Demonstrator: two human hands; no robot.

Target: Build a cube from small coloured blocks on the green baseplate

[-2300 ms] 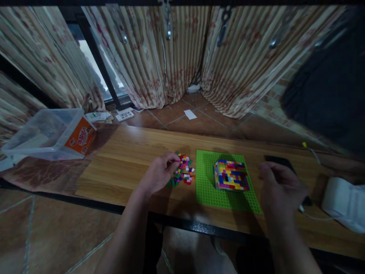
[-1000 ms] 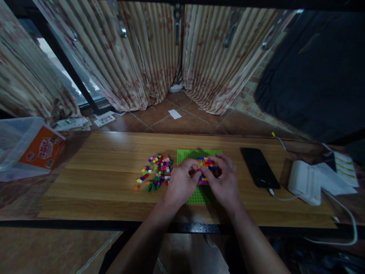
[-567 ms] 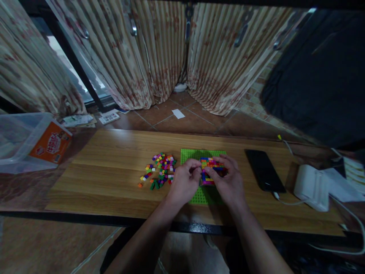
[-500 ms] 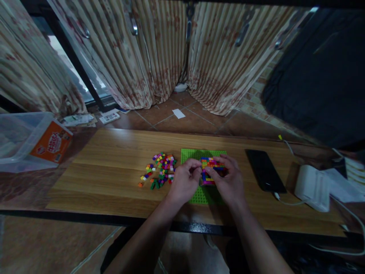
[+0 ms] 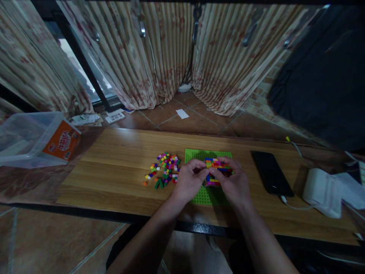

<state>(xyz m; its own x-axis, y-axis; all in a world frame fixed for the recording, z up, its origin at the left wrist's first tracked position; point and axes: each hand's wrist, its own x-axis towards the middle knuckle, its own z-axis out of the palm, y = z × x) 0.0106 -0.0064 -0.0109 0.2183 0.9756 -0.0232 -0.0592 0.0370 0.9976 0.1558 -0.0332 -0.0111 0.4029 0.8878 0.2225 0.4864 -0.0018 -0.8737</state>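
Striped, flower-patterned curtains hang across most of the upper frame, and dark fabric covers the upper right. Tiled floor shows at lower left and also beyond the far edge of the wooden tabletop, which spans the middle of the frame. A clear plastic bin with an orange label sits at far left.

A dark near edge borders the tabletop below. Broad wood grain extends left of the loose bricks, and a narrower strip shows between the green baseplate and that near edge. Wood also separates the baseplate from the black phone and white device at right.

Both hands meet over the baseplate, right of centre. The left hand has its thumb and fingertips drawn together; whether they pinch a brick cannot be told. The right hand curves over the multicoloured brick block, its grip unclear. This block stands on the baseplate, its near side running roughly left to right; its right part is hidden, so its long axis is uncertain. Small loose bricks lie scattered left of the baseplate.
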